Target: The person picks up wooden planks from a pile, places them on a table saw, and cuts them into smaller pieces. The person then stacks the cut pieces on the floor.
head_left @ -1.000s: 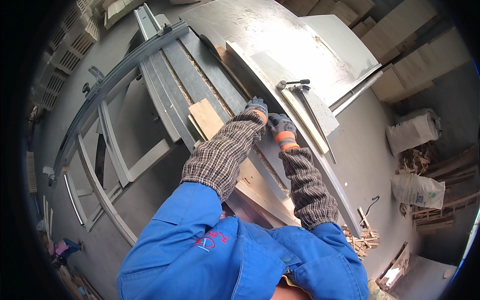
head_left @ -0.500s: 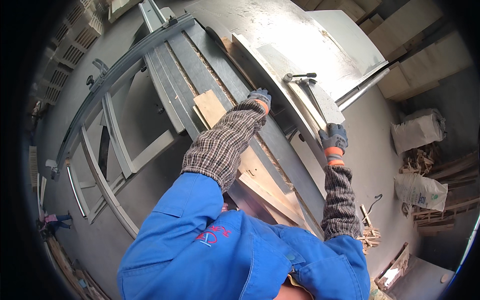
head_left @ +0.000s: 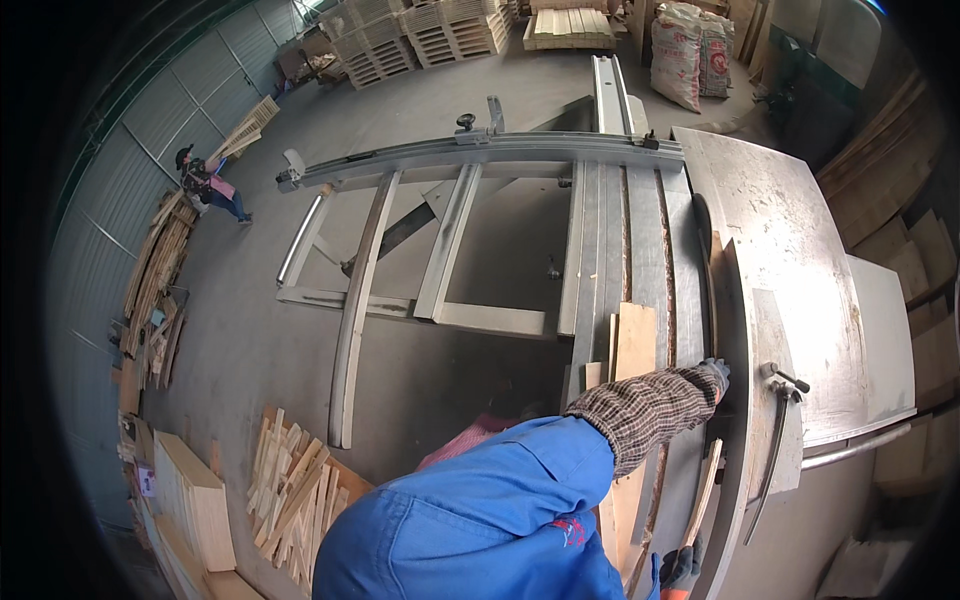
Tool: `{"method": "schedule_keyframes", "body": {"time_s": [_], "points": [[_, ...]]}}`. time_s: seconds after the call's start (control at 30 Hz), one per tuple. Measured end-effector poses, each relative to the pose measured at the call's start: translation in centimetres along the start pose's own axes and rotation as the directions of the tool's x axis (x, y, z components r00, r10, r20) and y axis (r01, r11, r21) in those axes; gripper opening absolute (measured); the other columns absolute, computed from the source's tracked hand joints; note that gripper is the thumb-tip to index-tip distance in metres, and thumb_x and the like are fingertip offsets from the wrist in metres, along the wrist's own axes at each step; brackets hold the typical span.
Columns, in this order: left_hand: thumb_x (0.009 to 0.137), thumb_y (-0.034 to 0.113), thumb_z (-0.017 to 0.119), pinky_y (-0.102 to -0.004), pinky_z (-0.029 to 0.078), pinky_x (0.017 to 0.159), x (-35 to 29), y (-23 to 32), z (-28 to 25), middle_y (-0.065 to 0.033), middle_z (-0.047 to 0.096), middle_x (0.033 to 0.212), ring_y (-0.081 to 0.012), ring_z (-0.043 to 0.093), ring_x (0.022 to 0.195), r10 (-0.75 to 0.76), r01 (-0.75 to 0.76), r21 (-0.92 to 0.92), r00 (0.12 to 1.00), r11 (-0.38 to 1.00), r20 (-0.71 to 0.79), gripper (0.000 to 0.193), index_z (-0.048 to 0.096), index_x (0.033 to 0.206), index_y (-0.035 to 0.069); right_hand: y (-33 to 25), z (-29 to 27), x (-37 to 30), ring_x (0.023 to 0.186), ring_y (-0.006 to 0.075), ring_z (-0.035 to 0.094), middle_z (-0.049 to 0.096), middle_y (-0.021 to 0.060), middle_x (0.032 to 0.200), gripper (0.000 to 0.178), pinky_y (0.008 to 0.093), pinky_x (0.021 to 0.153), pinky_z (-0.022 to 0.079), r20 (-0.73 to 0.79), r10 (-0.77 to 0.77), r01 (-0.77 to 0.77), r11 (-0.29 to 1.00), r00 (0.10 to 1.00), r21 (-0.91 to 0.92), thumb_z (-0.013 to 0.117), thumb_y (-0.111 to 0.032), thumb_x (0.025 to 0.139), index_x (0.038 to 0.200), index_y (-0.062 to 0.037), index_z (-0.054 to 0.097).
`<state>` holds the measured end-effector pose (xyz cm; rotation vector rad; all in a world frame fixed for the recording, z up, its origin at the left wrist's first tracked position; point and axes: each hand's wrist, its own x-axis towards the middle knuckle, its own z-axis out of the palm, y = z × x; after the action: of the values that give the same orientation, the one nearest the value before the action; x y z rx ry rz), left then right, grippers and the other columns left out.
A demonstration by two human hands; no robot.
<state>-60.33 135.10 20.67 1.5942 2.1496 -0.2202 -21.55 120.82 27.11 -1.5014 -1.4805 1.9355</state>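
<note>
My left hand (head_left: 717,374), in a grey glove, reaches across the sliding-table saw (head_left: 650,240) to the near side of the long fence (head_left: 737,330). Its fingers are mostly hidden, so I cannot make out their pose or any hold. Low in the view, my right hand (head_left: 684,566), in a grey glove with an orange cuff, is closed around the near end of a thin wooden strip (head_left: 706,490). That strip slants away from me, left of the fence. Pale boards (head_left: 635,340) lie on the saw table beside my left forearm.
A lever clamp (head_left: 785,380) sits right of the fence, by the shiny metal table (head_left: 800,260). The saw's outrigger frame (head_left: 440,250) extends left. Offcuts (head_left: 300,485) are heaped at the lower left. A person (head_left: 212,185) carrying slats stands far left; pallets (head_left: 430,35) are stacked behind.
The view has swung left. My right hand has come back from beside the clamp to the fence's left side, now with the strip in it. My left hand stays near the fence.
</note>
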Motion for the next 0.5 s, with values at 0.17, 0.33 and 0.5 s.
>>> {"method": "schedule_keyframes", "body": {"time_s": [0.17,0.33,0.5], "points": [[0.086,0.026,0.056,-0.0421,0.036,0.101,1.3,-0.2,2.8,-0.0011,0.044,0.141,-0.0234,0.037,0.133,-0.058,0.061,0.01,0.979,0.998,-0.197,0.043,0.055,0.127,0.015,0.2,0.2,3.9,0.036,0.0075,0.036,0.049,0.0,0.055,0.048,0.0227,0.032,0.027,0.022,-0.004,0.005,0.999,1.0,-0.049,0.048,-0.027,0.094,0.14,-0.0155,0.041],[0.087,0.026,0.057,-0.043,0.037,0.102,1.4,0.3,1.4,-0.0026,0.044,0.141,-0.0243,0.036,0.134,-0.024,0.026,0.019,0.997,0.999,-0.077,0.043,0.055,0.128,0.014,-0.6,1.1,6.0,0.036,0.0071,0.037,0.048,-0.0007,0.053,0.044,0.0226,0.031,0.028,0.016,-0.034,0.035,0.998,0.999,-0.056,0.049,-0.026,0.094,0.137,-0.0167,0.045],[0.087,0.026,0.055,-0.042,0.039,0.097,0.4,0.3,0.6,-0.0059,0.044,0.142,-0.0256,0.04,0.131,0.029,-0.012,0.129,0.991,0.992,-0.133,0.046,0.054,0.13,0.01,2.7,1.1,7.5,0.034,0.0059,0.035,0.048,-0.0004,0.053,0.044,0.0215,0.03,0.026,-0.033,-0.118,0.121,0.989,0.992,0.082,0.053,-0.023,0.092,0.135,-0.0129,0.048]]}}
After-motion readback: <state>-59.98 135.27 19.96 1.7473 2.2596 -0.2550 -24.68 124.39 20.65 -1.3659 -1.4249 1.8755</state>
